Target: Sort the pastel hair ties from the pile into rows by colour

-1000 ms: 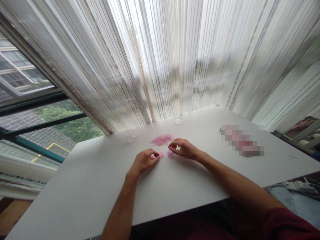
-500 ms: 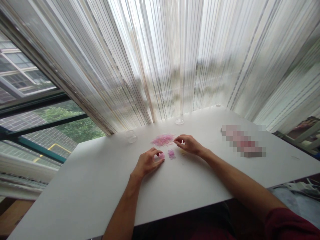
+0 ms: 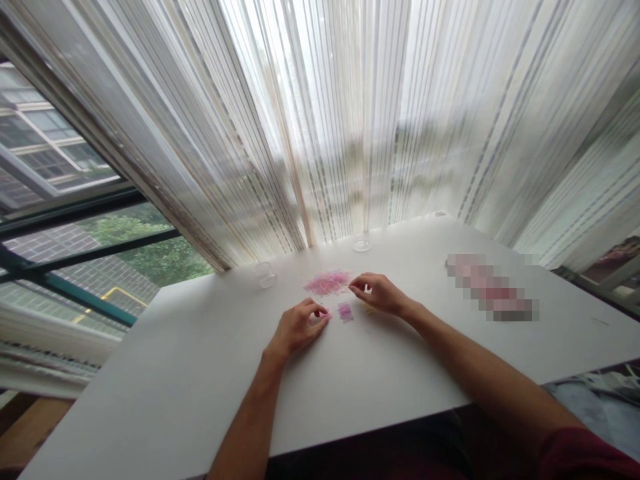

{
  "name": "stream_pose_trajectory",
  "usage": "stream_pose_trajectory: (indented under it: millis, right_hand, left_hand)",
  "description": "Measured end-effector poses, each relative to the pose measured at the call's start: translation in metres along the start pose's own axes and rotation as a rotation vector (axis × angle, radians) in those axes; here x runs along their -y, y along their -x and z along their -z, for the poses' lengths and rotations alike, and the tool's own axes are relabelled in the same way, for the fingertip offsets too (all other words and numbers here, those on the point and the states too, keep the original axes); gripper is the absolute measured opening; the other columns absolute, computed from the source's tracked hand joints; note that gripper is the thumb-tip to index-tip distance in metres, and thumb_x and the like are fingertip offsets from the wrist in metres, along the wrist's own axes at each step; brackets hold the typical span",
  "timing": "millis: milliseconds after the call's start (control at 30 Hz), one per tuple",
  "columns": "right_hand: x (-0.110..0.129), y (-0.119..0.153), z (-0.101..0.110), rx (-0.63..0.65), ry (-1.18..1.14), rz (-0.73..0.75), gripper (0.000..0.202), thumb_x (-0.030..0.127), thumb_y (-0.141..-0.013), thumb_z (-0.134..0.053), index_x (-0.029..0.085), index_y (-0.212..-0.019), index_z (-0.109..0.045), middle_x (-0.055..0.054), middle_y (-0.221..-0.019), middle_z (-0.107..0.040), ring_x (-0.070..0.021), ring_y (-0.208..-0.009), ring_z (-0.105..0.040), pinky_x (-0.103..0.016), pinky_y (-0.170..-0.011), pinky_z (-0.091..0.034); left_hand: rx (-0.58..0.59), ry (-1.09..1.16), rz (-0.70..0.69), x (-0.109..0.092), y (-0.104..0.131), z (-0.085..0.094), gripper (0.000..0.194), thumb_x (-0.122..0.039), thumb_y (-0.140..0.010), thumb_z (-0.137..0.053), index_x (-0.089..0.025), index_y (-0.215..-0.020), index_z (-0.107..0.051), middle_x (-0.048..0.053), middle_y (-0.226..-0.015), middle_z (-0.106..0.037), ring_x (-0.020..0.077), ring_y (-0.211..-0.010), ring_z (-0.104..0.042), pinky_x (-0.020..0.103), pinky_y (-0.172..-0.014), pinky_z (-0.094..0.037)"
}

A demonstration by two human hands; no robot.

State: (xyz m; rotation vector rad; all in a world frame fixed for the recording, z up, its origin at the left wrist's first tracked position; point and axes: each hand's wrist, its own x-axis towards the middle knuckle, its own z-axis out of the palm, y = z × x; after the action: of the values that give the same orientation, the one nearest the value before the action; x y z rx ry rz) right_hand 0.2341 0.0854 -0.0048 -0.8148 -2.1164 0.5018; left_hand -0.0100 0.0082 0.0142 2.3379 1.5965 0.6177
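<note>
A loose heap of thin pink pieces [image 3: 329, 283], too small to tell their kind, lies on the white table in front of me. My left hand [image 3: 301, 325] is at the near left of it, thumb and fingertips drawn together on a small bunch of pink pieces [image 3: 327, 315]. Between my two hands sits a little purple bunch [image 3: 345, 312]. My right hand [image 3: 377, 291] is at the heap's right edge in a pinch; whatever its fingertips hold is too small to make out. Partly covered by that hand, some yellow pieces [image 3: 369, 309] lie beneath it.
Two clear round containers or lids [image 3: 265, 275] stand at the back left, and a clear round dish [image 3: 362, 246] at the back. A blurred-out pinkish object [image 3: 493, 287] lies on the right of the table [image 3: 200, 373]. Sheer striped curtains [image 3: 340, 133] hang along the far edge.
My left fingers have closed in on the pink bunch, which shows less now. The right hand stays in its pinch beside the heap. The view has shifted slightly.
</note>
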Motion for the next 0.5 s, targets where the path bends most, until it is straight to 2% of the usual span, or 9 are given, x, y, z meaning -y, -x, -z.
stream_pose_trajectory:
  millis: [200,500]
  right_hand:
    - [0.0014,0.0001,0.0003,0.005,-0.004,0.006,0.016,0.024,-0.088,-0.057,0.017,-0.083,-0.070,-0.004,-0.074,-0.067,-0.0128,-0.064,-0.060,-0.024,-0.062,-0.049]
    - [0.0030,-0.0001,0.0012,0.017,-0.005,-0.004,0.016,0.025,-0.088,-0.057,0.017,-0.083,-0.071,-0.004,-0.073,-0.067,-0.0130,-0.064,-0.059,-0.025,-0.062,-0.049]
  left_hand:
    - [-0.013,-0.007,-0.006,0.0001,-0.0001,-0.0030,0.020,-0.031,-0.084,-0.061,-0.028,-0.100,-0.073,0.000,-0.090,-0.067,0.0108,-0.062,-0.057,0.023,-0.063,-0.045]
    - [-0.014,0.009,-0.035,-0.0004,-0.0012,-0.0051,0.015,-0.026,-0.084,-0.060,-0.027,-0.091,-0.074,0.000,-0.087,-0.067,0.0110,-0.065,-0.059,0.022,-0.063,-0.044]
